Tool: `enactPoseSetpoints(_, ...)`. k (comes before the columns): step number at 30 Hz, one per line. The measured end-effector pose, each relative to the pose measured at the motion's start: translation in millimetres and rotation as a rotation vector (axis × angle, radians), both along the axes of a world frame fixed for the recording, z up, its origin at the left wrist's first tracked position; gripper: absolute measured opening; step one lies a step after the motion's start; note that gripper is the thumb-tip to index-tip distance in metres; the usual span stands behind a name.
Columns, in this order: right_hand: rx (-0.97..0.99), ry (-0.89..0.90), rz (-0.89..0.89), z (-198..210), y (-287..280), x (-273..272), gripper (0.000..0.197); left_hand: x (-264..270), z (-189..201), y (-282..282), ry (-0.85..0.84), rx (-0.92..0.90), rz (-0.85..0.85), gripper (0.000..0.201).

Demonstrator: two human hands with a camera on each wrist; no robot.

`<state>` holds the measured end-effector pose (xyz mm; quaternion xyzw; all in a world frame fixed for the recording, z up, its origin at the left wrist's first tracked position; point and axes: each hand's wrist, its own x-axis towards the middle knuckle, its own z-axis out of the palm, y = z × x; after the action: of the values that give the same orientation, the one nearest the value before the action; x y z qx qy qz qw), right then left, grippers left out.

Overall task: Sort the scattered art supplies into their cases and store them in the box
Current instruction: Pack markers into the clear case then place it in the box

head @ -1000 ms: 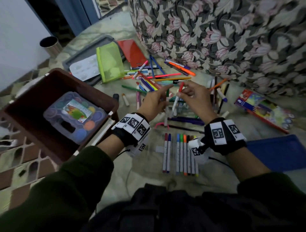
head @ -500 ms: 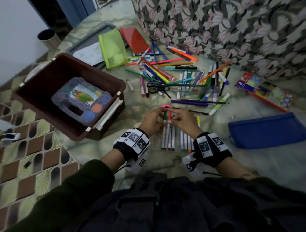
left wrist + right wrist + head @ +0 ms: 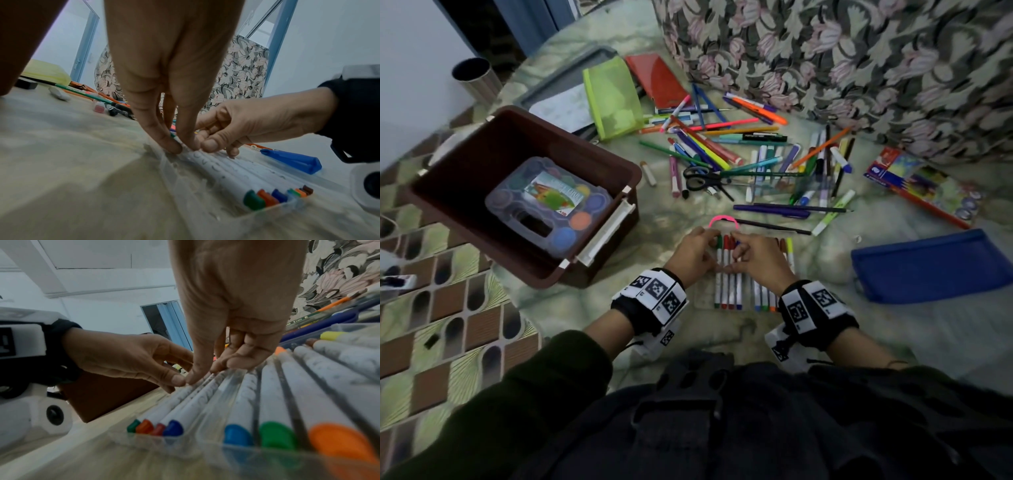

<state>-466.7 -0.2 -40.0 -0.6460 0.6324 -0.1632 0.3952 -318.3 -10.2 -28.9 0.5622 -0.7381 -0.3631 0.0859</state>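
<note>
A clear plastic marker case (image 3: 169,170) lies on the floor cloth in front of me with a row of white markers (image 3: 729,284) in it. My left hand (image 3: 713,237) pinches the green marker (image 3: 173,135) at the row's left end between thumb and forefinger. Beside it my right hand (image 3: 736,240) presses thumb and straight fingertips (image 3: 239,362) down on the neighbouring red and blue markers. Both hands touch at the tips. The brown storage box (image 3: 465,164) stands to the left, with a clear paint case (image 3: 558,205) inside.
Loose pens, pencils and scissors (image 3: 700,179) lie scattered beyond the hands. A blue pouch (image 3: 931,265) lies at the right, a coloured pencil box (image 3: 924,186) behind it. A green mesh pouch (image 3: 613,99), a red case (image 3: 659,80) and a metal cup (image 3: 472,77) sit at the back left.
Both hands came down from the loose pile towards me with a red-capped marker. It now lies in the row in the case, and the hands rest on the markers.
</note>
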Motion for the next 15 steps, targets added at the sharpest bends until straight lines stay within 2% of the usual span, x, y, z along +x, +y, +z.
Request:
enactPoseSetpoints(7,-0.015,0.14,0.074,7.6,0.6,3.3,0.052,-4.7,2.3,-0.3,-0.02,0.017,0.037,0.057)
enactPoseSetpoints(11,-0.024,0.258,0.111,10.6,-0.4,6.3,0.044,-9.4,4.6,-1.1,-0.092,0.025,0.032,0.055)
enactPoseSetpoints(15,-0.014,0.277,0.1,12.7,-1.6,5.5,0.042,-10.5,5.2,0.7,-0.067,0.027,0.038,0.058)
